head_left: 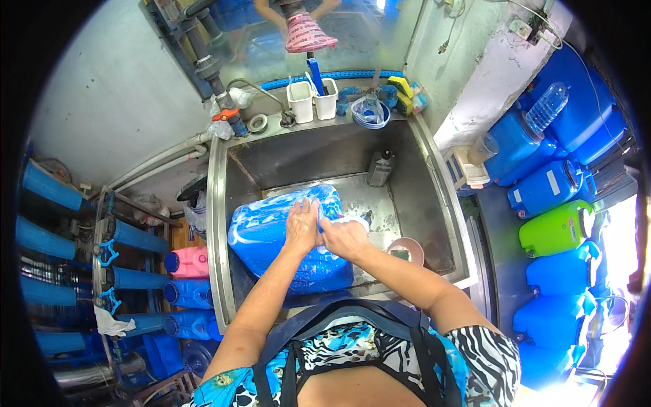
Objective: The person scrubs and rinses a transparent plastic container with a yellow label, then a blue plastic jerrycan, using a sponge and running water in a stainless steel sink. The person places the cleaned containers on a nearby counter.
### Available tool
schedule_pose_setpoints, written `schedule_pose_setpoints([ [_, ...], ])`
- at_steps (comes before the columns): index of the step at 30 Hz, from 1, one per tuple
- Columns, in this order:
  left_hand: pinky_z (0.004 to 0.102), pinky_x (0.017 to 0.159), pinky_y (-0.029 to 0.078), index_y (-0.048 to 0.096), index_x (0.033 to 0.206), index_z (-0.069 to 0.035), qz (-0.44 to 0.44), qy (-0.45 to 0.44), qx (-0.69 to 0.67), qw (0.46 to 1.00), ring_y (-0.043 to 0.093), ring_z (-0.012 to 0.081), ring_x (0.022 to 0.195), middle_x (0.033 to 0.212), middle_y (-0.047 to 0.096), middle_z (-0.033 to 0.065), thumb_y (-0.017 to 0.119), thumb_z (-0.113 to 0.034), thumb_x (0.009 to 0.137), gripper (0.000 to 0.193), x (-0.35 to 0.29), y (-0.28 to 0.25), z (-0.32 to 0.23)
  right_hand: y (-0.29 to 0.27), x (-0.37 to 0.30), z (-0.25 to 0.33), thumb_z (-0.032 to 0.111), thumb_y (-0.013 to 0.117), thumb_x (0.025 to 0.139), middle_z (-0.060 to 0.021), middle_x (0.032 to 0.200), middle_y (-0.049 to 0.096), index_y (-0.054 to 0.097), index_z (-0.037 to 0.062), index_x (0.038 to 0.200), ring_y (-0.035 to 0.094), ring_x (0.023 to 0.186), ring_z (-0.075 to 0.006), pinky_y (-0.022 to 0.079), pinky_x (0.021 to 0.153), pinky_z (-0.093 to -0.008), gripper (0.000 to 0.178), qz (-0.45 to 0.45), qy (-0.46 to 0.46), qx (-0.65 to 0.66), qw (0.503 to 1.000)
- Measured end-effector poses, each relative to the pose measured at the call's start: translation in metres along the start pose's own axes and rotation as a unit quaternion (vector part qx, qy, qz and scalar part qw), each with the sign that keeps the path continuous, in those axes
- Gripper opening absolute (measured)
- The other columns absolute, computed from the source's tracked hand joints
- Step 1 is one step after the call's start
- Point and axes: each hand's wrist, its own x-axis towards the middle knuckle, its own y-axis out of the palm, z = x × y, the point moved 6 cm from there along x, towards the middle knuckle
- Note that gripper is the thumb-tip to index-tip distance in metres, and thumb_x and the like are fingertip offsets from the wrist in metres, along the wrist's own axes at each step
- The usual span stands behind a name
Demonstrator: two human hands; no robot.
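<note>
A large blue plastic jerrycan (271,237) lies on its side in a deep steel sink (218,203). My left hand (302,225) rests flat on its upper face, fingers together and pointing away from me. My right hand (344,237) is pressed on the can just to the right, closed on something pale and foamy (354,222) that looks like a cloth or sponge. The two hands touch each other. White suds lie on the can around the right hand.
A small dark bottle (380,167) stands at the back of the sink and a round bowl (405,250) sits at its front right. White cups (312,100) and a dish line the back ledge. Blue and green jerrycans (556,227) stack to the right, blue filter cylinders (47,237) to the left.
</note>
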Motion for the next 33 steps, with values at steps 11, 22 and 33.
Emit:
schedule_pose_setpoints([
  [11, 0.0458, 0.108, 0.034, 0.04, 0.136, -0.001, 0.101, -0.045, -0.008, 0.994, 0.043, 0.0444, 0.126, 0.136, 0.044, 0.0268, 0.091, -0.033, 0.043, 0.111, -0.009, -0.023, -0.022, 0.082, -0.023, -0.093, 0.053, 0.052, 0.092, -0.0018, 0.072, 0.055, 0.06, 0.0036, 0.094, 0.029, 0.043, -0.0072, 0.023, 0.036, -0.0241, 0.05, 0.199, 0.35, 0.688, 0.604],
  [22, 0.0521, 0.103, 0.033, 0.05, 0.121, 0.001, 0.026, -0.082, -0.018, 0.996, 0.047, 0.0488, 0.117, 0.124, 0.05, 0.033, 0.083, -0.057, 0.051, 0.096, -0.006, -0.015, -0.025, -0.02, 0.044, -0.124, 0.019, 0.064, 0.083, -0.0002, 0.076, 0.059, 0.061, 0.0075, 0.092, 0.056, 0.064, -0.0122, 0.046, 0.056, -0.0293, 0.015, -0.054, 0.096, 0.312, 0.944],
  [33, 0.0524, 0.105, 0.031, 0.049, 0.124, -0.001, 0.058, -0.115, -0.013, 0.992, 0.043, 0.0481, 0.122, 0.13, 0.047, 0.0301, 0.082, -0.058, 0.052, 0.097, -0.008, -0.014, -0.026, 0.073, 0.015, -0.16, 0.02, 0.046, 0.088, -0.0025, 0.063, 0.048, 0.056, 0.0115, 0.087, 0.043, 0.048, -0.0126, 0.035, 0.04, -0.0288, 0.013, 0.0, 0.316, 0.677, 0.664],
])
